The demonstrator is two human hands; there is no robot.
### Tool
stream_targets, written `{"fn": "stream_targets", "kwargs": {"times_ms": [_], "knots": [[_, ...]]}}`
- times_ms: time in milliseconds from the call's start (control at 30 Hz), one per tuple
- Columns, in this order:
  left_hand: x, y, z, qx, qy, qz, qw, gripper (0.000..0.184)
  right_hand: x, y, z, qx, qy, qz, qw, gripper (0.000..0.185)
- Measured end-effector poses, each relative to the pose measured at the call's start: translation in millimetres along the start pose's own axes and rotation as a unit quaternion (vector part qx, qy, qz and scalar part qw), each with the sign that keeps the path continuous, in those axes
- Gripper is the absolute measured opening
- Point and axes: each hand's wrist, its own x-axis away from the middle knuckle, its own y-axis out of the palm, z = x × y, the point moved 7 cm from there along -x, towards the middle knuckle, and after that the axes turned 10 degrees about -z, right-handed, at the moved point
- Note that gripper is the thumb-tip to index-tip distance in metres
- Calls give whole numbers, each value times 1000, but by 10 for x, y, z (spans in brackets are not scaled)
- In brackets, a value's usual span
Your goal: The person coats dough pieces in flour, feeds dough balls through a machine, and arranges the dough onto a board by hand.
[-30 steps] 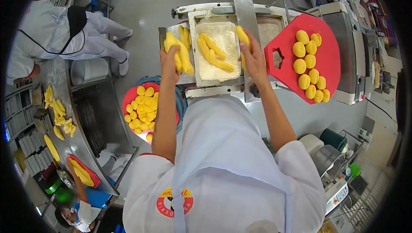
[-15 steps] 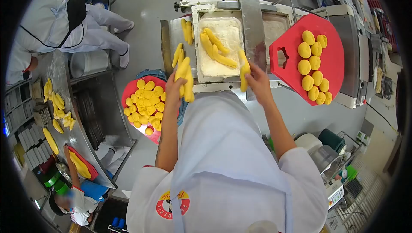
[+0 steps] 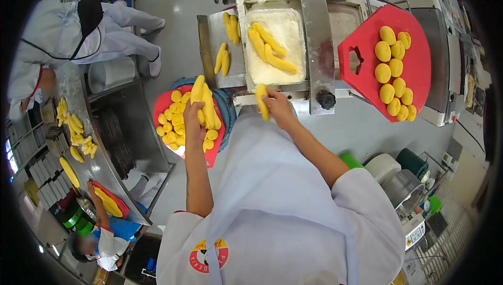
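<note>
White shirt (image 3: pixel 181 251), short sleeves (image 3: pixel 369 201), red trim (image 3: pixel 181 212) at left edge. Pale bluish-white apron (image 3: pixel 283 180) over it, narrow straps (image 3: pixel 350 240). On left chest, from here, I make out round red-and-yellow badge (image 3: pixel 209 256), lettering partly legible. Left hand (image 3: pixel 195 122), right hand (image 3: pixel 279 109) bare.

One wide-angled head-worn view looks forward and down; the pale apron (image 3: pixel 283 180) lies close below.

Left forearm (image 3: pixel 198 180) extends forward, bare; left hand (image 3: pixel 194 125) is curled in a grip. Right forearm (image 3: pixel 318 152), also bare, angles inward before the torso (image 3: pixel 285 232); right hand (image 3: pixel 279 110) holds a pinch grip. Hands are apart.
</note>
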Motion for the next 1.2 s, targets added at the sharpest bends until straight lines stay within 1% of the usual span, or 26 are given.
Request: {"fn": "stream_targets", "kwargs": {"times_ms": [67, 100, 133, 167, 233, 267, 300, 333, 367, 400, 433, 467, 500, 533, 600, 700, 767, 833, 867, 933, 967, 1000, 1067, 1100, 1133, 1200], "knots": [[51, 118, 81, -26, 44, -31, 998, 47, 16, 219, -126, 8, -82, -43, 996, 39], [34, 118, 47, 14, 31, -43, 998, 49, 99, 336, -270, 12, -123, -65, 990, 40], [18, 119, 13, 55, 18, -54, 997, 51, 261, 399, -453, -23, -122, -106, 987, 43], [1, 119, -22, 94, 4, -63, 994, 53, 394, 350, -609, -24, -131, -94, 987, 43], [-58, 370, 30, 216, -38, -110, 969, 55, 644, 133, -851, -23, -146, -66, 987, 43], [-89, 525, 168, 129, -13, -154, 980, 55, 736, -59, -970, -15, -164, -37, 986, 42], [-180, 634, 300, 0, 51, -118, 992, 59, 815, -247, -1092, -7, -180, -9, 984, 42], [-248, 799, 440, -130, 115, -77, 982, 63, 922, -402, -1271, -24, -221, 16, 975, 41], [-212, 1066, 670, -238, 131, -50, 961, 67, 1046, -523, -1446, -42, -261, 42, 964, 40], [-178, 1330, 857, -343, 146, -24, 928, 71, 1175, -575, -1605, -51, -286, 48, 956, 39], [-195, 1556, 861, -454, 216, -13, 864, 70, 1314, -616, -1758, -60, -309, 54, 948, 39], [-231, 1766, 768, -555, 282, -1, 782, 70, 1403, -673, -1849, -69, -333, 60, 938, 38], [-260, 1935, 648, -645, 342, 12, 683, 69, 1434, -741, -1853, -66, -335, 68, 937, 39], [-428, 1987, 315, -700, 257, -79, 662, 66, 1472, -797, -1826, -65, -336, 76, 937, 39], [-619, 1971, -302, -771, 70, -251, 581, 61, 1553, -848, -1720, -59, -322, 89, 941, 39], [-886, 2047, 114, -737, 79, -222, 634, 56, 1645, -920, -1515, -60, -294, 106, 948, 40], [-756, 2285, 943, -675, 112, -143, 715, 49, 1671, -990, -1460, -71, -294, 108, 947, 41], [-771, 2356, 1035, -635, 318, -67, 700, 42, 1653, -1099, -1394, -67, -311, 104, 942, 43], [-754, 2336, 1003, -603, 419, -26, 679, 38, 1633, -1153, -1393, -65, -321, 100, 939, 45], [-928, 2193, 224, -676, 219, -97, 697, 33, 1635, -1222, -1401, -62, -317, 99, 941, 45], [-928, 2124, -221, -713, 174, -166, 659, 33, 1632, -1241, -1409, -60, -314, 97, 942, 45], [-848, 2150, -403, -742, 127, -231, 616, 32, 1661, -1245, -1446, -52, -315, 105, 942, 43], [-1076, 2144, -258, -707, 140, -228, 654, 35, 1694, -1231, -1532, -38, -321, 122, 939, 41], [-1049, 2148, -178, -686, 134, -234, 676, 36, 1720, -1221, -1463, -42, -316, 115, 941, 40], [-1016, 2264, 138, -671, 182, -203, 689, 40, 1723, -1230, -1445, -44, -315, 107, 942, 40], [-943, 2405, 582, -636, 239, -139, 720, 42, 1641, -1267, -1516, -42, -326, 94, 940, 40]]}}
